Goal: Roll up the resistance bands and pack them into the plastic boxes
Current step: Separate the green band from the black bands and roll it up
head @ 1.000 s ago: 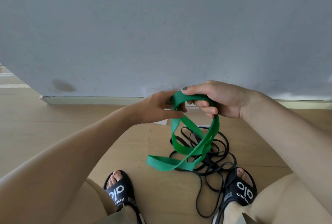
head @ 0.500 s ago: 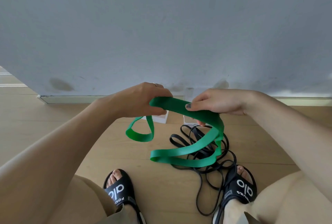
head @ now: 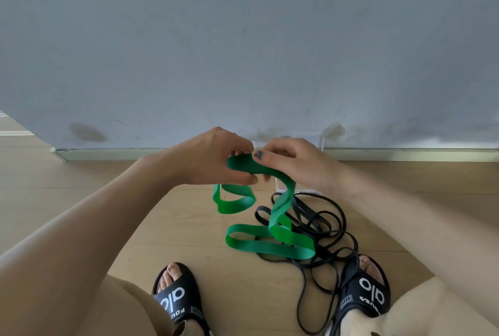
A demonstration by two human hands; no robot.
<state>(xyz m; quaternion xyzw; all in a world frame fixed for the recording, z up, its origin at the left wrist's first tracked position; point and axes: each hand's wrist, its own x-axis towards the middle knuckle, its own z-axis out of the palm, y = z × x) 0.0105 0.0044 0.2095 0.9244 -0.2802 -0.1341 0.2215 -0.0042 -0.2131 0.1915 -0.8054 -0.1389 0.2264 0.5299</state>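
A flat green resistance band is held up above the floor. My left hand pinches its top end between thumb and fingers, and a short loop hangs below that hand. My right hand grips the same band just to the right, thumb on top. From there the band drops and its long loop lies on the floor. A tangle of thin black bands lies under it. A clear plastic box stands against the wall, mostly hidden behind my hands.
A grey wall with a pale skirting board closes off the far side. The floor is light wood. My feet in black slides, the left and the right, flank the black bands; one black strand runs under the right foot.
My hands have come closer together at the band's top. The hanging loop below my left hand has shortened, and the long lower loop has dropped onto the floor.
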